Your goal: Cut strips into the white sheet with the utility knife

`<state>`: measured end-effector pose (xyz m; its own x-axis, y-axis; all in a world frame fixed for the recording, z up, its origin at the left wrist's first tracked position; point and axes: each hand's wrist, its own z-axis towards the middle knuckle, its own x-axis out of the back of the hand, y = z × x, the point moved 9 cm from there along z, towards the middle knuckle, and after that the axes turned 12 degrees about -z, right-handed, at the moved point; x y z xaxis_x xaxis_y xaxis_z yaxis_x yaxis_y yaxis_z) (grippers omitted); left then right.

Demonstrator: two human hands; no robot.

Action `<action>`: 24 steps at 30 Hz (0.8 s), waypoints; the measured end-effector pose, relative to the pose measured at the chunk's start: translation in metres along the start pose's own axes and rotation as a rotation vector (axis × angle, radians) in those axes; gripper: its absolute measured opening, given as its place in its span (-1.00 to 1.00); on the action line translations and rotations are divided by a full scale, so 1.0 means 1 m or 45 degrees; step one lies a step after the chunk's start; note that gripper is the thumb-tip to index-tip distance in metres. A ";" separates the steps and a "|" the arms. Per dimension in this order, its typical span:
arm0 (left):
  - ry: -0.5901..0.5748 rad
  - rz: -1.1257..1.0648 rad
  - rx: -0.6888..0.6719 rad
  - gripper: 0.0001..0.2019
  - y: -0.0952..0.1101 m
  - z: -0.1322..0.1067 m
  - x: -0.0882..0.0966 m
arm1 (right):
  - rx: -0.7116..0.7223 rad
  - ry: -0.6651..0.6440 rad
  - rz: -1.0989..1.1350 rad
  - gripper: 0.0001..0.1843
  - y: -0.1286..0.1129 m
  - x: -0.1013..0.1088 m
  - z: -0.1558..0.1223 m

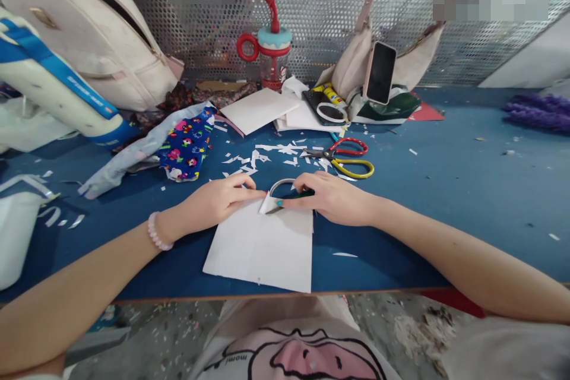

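Note:
A white square sheet of paper or card [262,249] lies near the table's front edge. My left hand [225,199] rests at its far left edge, fingers drawn together, fingertips at a small white strip [266,205]. My right hand [329,196] is closed around a ring-shaped roll [281,182] that looks like tape, partly hidden by the fingers. Its thumb reaches to the white strip, above the sheet's far edge. Just beyond my right hand lies a pair of scissors [329,155] with one red and one yellow handle.
White paper scraps [253,160] are scattered beyond my hands. Farther back stand a cup with a red straw [274,56], folded white papers [262,110], a phone [380,73] and a bag [345,62]. A patterned cloth [187,145] and backpack [102,35] are at left.

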<state>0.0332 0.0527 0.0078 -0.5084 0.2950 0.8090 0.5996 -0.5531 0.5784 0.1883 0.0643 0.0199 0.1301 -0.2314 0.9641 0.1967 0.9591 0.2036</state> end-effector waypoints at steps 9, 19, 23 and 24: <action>-0.030 0.045 -0.019 -0.57 0.003 0.002 -0.004 | -0.019 0.046 -0.006 -0.37 -0.001 0.002 0.002; -0.035 0.050 -0.007 -0.56 0.004 0.002 -0.003 | -0.031 0.023 0.041 -0.42 0.000 -0.001 0.005; -0.027 0.040 0.010 -0.55 0.003 0.002 -0.002 | -0.048 0.016 -0.001 -0.42 0.001 0.000 0.004; -0.027 0.037 0.011 -0.55 0.003 0.002 -0.002 | -0.050 0.015 -0.011 -0.42 0.001 -0.001 0.005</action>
<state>0.0376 0.0517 0.0082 -0.4776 0.2950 0.8276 0.6196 -0.5547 0.5553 0.1840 0.0660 0.0202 0.1393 -0.2414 0.9604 0.2359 0.9500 0.2046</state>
